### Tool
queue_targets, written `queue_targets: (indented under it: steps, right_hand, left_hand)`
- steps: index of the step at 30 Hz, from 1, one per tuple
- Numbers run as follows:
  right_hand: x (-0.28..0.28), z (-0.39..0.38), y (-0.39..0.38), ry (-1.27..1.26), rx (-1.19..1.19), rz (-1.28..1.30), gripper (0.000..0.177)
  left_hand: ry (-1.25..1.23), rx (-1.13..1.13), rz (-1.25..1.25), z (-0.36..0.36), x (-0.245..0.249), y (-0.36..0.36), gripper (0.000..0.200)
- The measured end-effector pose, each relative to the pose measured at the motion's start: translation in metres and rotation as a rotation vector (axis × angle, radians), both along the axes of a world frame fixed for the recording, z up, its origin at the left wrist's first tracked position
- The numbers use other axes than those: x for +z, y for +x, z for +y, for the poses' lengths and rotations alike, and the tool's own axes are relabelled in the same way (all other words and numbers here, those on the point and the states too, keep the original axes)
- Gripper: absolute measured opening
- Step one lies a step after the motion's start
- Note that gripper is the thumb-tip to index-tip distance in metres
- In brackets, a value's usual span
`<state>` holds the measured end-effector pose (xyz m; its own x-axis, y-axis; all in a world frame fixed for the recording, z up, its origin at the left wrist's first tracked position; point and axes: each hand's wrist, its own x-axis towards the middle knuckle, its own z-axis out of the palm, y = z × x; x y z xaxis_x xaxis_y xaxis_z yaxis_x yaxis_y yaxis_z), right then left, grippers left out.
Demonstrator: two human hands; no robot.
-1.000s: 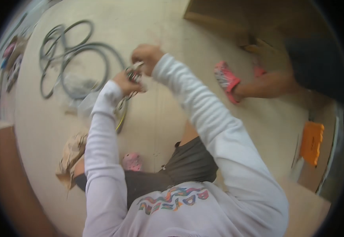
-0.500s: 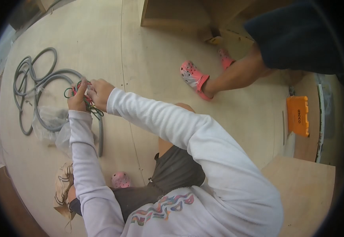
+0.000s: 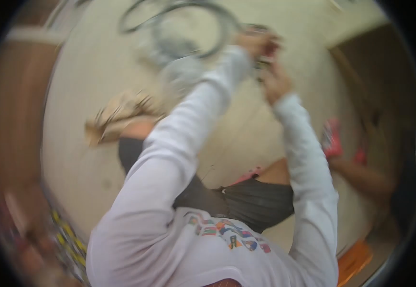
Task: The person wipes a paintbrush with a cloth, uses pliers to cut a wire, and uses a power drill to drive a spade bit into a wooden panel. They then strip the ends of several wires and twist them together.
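My left hand (image 3: 255, 44) is closed around a bundle of thin coloured wires (image 3: 264, 61) at the end of a grey cable, at the top of the view. Just below it, my right hand (image 3: 277, 83) has its fingers closed at the same wires; motion blur hides the exact grip. The grey cable (image 3: 222, 21) lies in loops on the floor, running left from my hands. Clear plastic bags (image 3: 181, 74) lie beside the loops, below and left of my hands.
A crumpled tan bag (image 3: 122, 112) rests by my knee. Another person's leg (image 3: 365, 177) and pink clog (image 3: 331, 137) are at the right. An orange case (image 3: 355, 262) sits lower right, and a brown panel (image 3: 14, 119) stands at the left.
The view has swung left and blurred, so my hands and the cable appear farther right and higher. My hands remain together at the wires. The tan bag shows more fully.
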<state>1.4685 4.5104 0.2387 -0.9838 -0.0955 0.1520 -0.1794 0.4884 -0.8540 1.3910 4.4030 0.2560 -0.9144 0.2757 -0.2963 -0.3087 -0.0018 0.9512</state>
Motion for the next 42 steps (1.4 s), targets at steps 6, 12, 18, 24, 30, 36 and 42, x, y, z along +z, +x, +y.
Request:
queue_targets:
  steps: [6,12,18,24,30,36,42]
  right_hand:
    - [0.022,-0.008,0.0,0.629,0.228,0.255,0.064]
    - [0.008,0.015,0.007,0.876,-0.072,0.322,0.071]
    - [-0.011,0.056,-0.039,0.971,0.251,0.057,0.054]
    - [-0.011,0.08,-0.068,1.047,0.313,0.04,0.042]
    - [0.005,0.048,-0.057,0.931,0.221,0.063,0.042]
    - [0.018,0.024,-0.054,0.884,0.184,0.086,0.042]
    - [0.025,0.002,-0.056,0.877,0.18,0.092,0.042]
  left_hand:
    - [0.374,0.635,-0.108,0.005,-0.004,-0.003,0.022]
    - [0.044,1.028,0.462,-0.027,0.016,0.0,0.032]
    - [0.197,0.86,0.194,0.01,0.022,0.025,0.03]
    - [0.198,0.613,0.082,0.007,0.022,0.029,0.034]
    - [-0.252,0.309,0.263,-0.02,0.052,0.065,0.071]
    - [-0.626,0.653,0.451,0.013,0.023,0.052,0.039]
    - [-0.207,0.086,0.398,-0.021,0.025,0.04,0.016]
